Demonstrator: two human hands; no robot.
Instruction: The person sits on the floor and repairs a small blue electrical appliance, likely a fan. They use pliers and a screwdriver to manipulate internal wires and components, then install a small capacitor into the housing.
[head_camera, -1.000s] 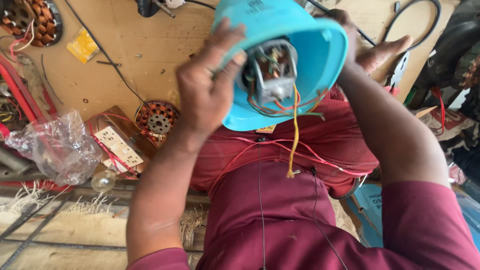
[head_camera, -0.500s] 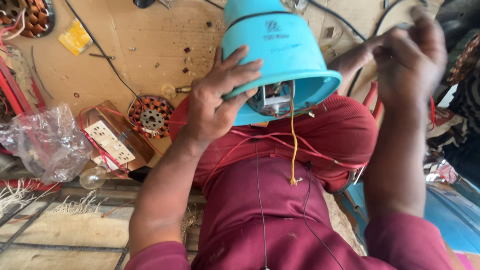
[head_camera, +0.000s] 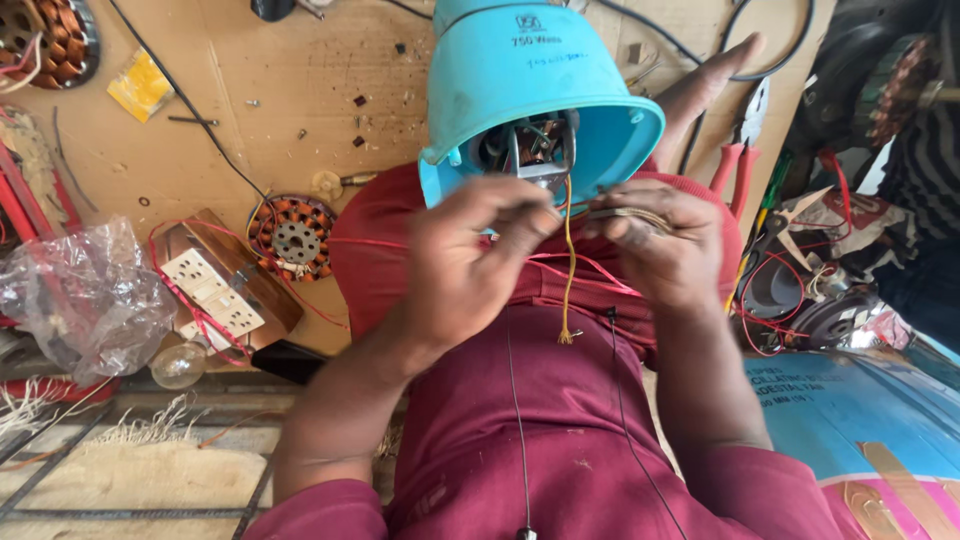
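A light blue motor housing (head_camera: 530, 90) rests on my lap with its open end toward me, and the motor (head_camera: 535, 150) shows inside. A yellow wire (head_camera: 567, 270) hangs from the opening, with thin red wires (head_camera: 590, 268) trailing over my maroon clothes. My left hand (head_camera: 470, 260) is in front of the rim, its fingertips pinched together at the wires beside the yellow one. My right hand (head_camera: 660, 245) is level with it on the right, fingers closed on a thin dark strip (head_camera: 625, 213). What the fingertips grip is partly hidden.
On the cardboard sheet (head_camera: 250, 80) lie a copper-wound stator (head_camera: 295, 240), a socket board (head_camera: 215, 290) with red wires, a crumpled plastic bag (head_camera: 85, 300), a glass bulb (head_camera: 180, 365) and a yellow packet (head_camera: 140, 85). Red-handled pliers (head_camera: 740, 155) and more motor parts (head_camera: 810, 290) lie at the right.
My left hand has let go of the housing's side and my raised right hand has come down. Both now meet in front of the opening.
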